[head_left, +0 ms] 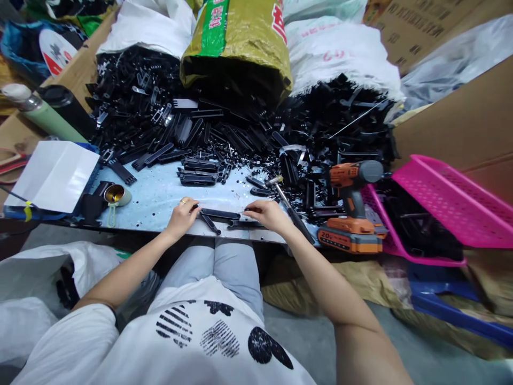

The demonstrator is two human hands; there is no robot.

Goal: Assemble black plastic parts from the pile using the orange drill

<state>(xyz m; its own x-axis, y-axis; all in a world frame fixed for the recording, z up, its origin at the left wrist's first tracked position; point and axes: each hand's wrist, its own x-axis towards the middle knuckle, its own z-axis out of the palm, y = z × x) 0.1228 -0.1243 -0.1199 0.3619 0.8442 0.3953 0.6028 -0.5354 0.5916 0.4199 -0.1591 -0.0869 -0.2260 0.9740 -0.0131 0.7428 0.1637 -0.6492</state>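
At the table's front edge, a long black plastic bar (pixel 221 214) lies between my two hands. My left hand (pixel 183 215) is closed, thumb and fingers pinching its left end. The fingertips of my right hand (pixel 267 214) are pinched together at the other end; whether a small part is also between them is too small to tell. A shorter black arm (pixel 210 223) angles down from the bar's left end. Another dark strip (pixel 245 224) lies just below the bar, under my right hand. Beyond my right hand, a hammer (pixel 290 207) lies slanted on the table.
A cordless drill (pixel 352 208) stands at right beside a pink basket (pixel 436 214). Heaped black parts (pixel 136 107) spill from sacks (pixel 236 43) at the back. On the left are a metal cup (pixel 117 197), white paper (pixel 52 174) and a green bottle (pixel 48 117).
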